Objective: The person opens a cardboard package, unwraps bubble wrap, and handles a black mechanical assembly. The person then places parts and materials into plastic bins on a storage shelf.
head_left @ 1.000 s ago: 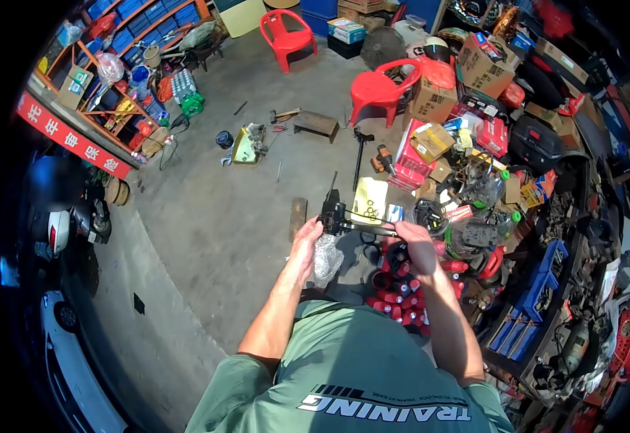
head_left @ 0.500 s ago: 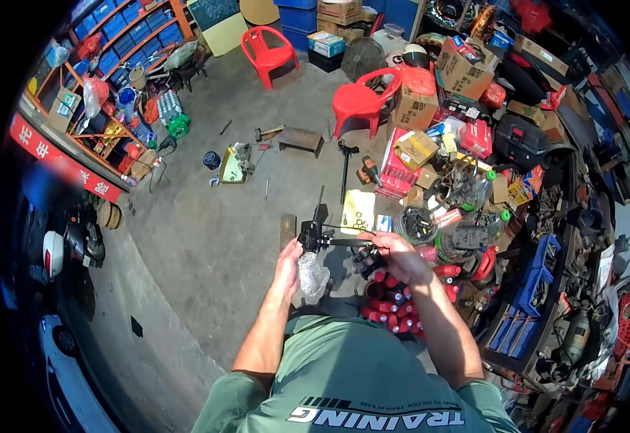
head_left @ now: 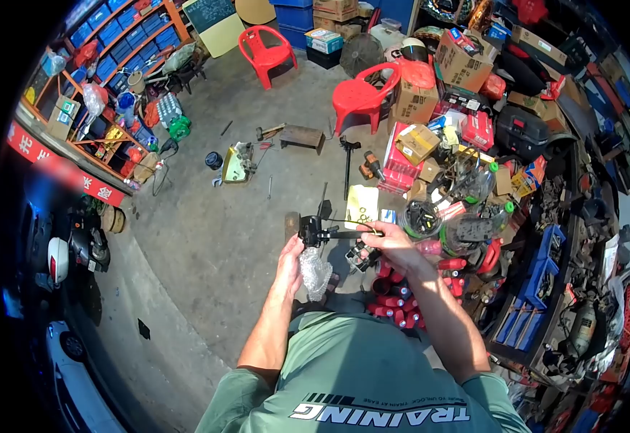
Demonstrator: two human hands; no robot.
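Note:
Both hands hold a black assembly (head_left: pixel 310 231) in front of the body; it has a chunky block at its left end and a flat bar running to the right. My left hand (head_left: pixel 289 261) is closed around the block's side. Below the block hangs crumpled clear bubble wrap (head_left: pixel 316 276), close to the left fingers. My right hand (head_left: pixel 393 245) grips the bar's right end, beside a thin black cable (head_left: pixel 355 223). Under the right fingers is a dark bracket-like part (head_left: pixel 360 256); whether it is attached to the bar I cannot tell.
Red bottles (head_left: pixel 400 307) stand on the floor below my right forearm. A yellow sheet (head_left: pixel 362 205) with black rings, an orange-black drill (head_left: pixel 371 167) and piled boxes (head_left: pixel 416 144) lie ahead and right. Farther off are a low wooden stool (head_left: pixel 303 137) and red chairs (head_left: pixel 358 97).
The dark part under my right hand sits slightly farther left and looks turned. My right fingers have shifted along the bar's end. The view has moved slightly.

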